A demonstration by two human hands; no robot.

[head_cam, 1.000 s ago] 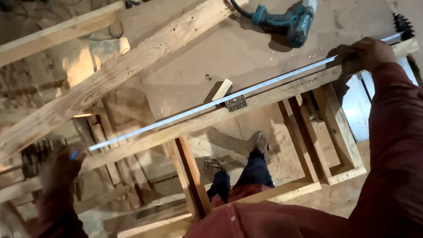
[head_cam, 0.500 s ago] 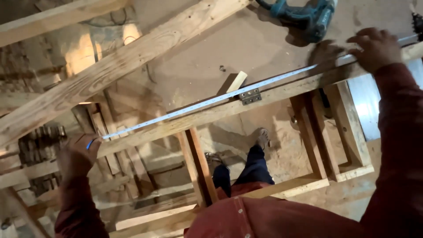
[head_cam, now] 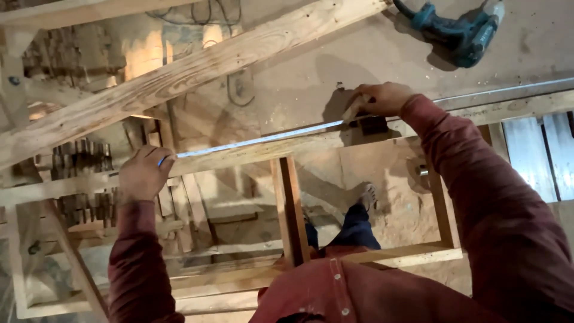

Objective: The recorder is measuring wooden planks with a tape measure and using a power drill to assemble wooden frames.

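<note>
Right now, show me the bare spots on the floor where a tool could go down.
Free: the dusty floor between the diagonal wooden beam and the teal power drill, above the right hand. Crowded: along the metal straightedge on the frame rail, and around the left hand, where stacked timber clutters everything.

Head view: worn on the person's head, facing steeply down over the chest
Nearness: close to both arms; floor lies farther below
Frame: wooden rail (head_cam: 251, 152) runs across, sloping up to the right
Other views: none
</note>
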